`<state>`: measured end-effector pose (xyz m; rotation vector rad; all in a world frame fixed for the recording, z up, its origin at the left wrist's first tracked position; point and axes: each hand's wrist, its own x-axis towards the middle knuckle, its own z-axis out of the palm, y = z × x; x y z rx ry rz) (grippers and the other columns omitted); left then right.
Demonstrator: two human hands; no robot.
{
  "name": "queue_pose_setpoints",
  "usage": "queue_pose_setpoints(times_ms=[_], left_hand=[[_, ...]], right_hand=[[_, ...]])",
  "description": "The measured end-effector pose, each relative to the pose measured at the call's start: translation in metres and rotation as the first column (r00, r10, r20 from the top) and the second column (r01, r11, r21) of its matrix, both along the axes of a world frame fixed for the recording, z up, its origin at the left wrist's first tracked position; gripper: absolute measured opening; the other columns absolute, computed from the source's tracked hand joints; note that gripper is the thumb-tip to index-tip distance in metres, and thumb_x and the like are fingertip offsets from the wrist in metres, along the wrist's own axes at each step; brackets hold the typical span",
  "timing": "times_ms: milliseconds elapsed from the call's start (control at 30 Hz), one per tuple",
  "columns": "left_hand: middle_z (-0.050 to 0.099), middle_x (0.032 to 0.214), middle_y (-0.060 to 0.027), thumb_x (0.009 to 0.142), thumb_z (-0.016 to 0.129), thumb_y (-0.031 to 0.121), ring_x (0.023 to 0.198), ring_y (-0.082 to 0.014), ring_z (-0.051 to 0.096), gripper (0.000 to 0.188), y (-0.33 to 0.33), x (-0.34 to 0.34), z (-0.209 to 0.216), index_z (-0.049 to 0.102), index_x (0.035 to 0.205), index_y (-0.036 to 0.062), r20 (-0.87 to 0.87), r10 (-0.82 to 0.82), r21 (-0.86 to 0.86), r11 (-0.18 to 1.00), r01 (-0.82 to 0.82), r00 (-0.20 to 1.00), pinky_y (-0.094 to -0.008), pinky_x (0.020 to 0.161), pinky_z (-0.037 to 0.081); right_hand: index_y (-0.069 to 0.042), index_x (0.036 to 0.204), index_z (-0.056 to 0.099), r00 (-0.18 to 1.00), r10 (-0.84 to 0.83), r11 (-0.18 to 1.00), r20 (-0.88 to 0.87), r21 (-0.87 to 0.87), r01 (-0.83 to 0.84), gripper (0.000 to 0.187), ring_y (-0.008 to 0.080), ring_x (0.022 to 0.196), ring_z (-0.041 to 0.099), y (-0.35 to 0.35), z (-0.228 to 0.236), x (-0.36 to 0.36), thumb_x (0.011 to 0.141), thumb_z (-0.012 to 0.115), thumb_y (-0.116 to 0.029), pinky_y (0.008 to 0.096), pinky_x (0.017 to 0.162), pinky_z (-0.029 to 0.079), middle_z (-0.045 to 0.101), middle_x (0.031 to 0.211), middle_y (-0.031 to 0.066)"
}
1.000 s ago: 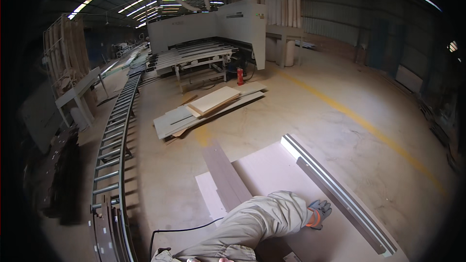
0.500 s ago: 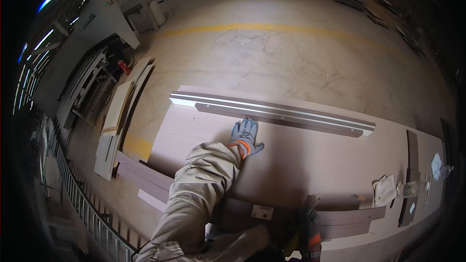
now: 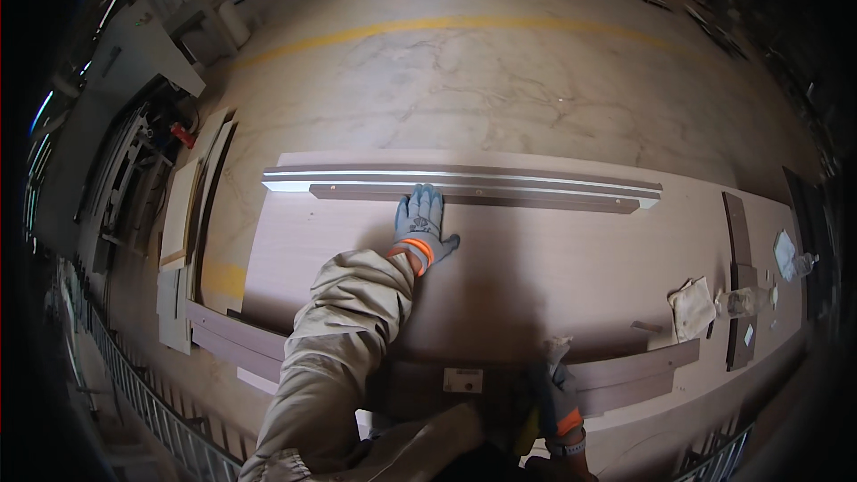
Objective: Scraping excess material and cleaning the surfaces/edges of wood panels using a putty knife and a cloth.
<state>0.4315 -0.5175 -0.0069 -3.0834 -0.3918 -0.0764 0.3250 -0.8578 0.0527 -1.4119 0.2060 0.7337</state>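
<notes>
the left hand (image 3: 421, 221), gloved in grey, lies open with its fingers straight, the tips at the dark brown strips (image 3: 536, 198) stretched along the far side of a pale board (image 3: 625, 259). the right hand (image 3: 561, 397), also gloved, is low down beside a brown plank (image 3: 629, 373), and whether it grips anything is too dark to tell; a cloth (image 3: 692, 311) lies to its right, near a clear bottle (image 3: 739, 303)

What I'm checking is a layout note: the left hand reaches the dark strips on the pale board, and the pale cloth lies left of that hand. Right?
No: the head view shows the pale cloth right of the left hand, which does reach the dark strips on the pale board.
</notes>
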Motion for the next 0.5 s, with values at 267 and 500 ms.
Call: queue_pose_setpoints(times_ms=[267, 500], left_hand=[[0.049, 0.118, -0.0104, 0.078, 0.053, 0.046, 0.111, -0.027, 0.044, 0.066, -0.005, 0.008, 0.023, 0.039, 0.129, 0.0071, -0.067, -0.032, 0.012, 0.999, 0.033, 0.997, -0.0424, 0.093, 0.032], [0.042, 0.122, -0.0146, 0.074, 0.056, 0.042, 0.122, -0.0305, 0.033, 0.057, -0.02, 0.019, -0.001, 0.046, 0.118, 0.007, 0.012, -0.18, -0.007, 0.984, 0.18, 0.984, -0.0434, 0.1, 0.026]], right_hand=[[-0.006, 0.092, 0.056, 0.999, 0.028, 1.0, 0.032, 0.013, -0.028, 0.013, 0.0079, 0.057, 0.054, -0.005, -0.009, 0.005, 0.09, 0.053, -0.019, 0.0232, 0.049, 0.044, 0.056, 0.071, 0.0], [-0.007, 0.096, 0.051, 0.998, 0.063, 0.998, -0.01, 0.029, -0.063, 0.013, 0.0099, 0.067, 0.057, -0.023, 0.045, 0.05, 0.087, 0.056, -0.016, 0.0245, 0.051, 0.049, 0.053, 0.081, 0.0004]])
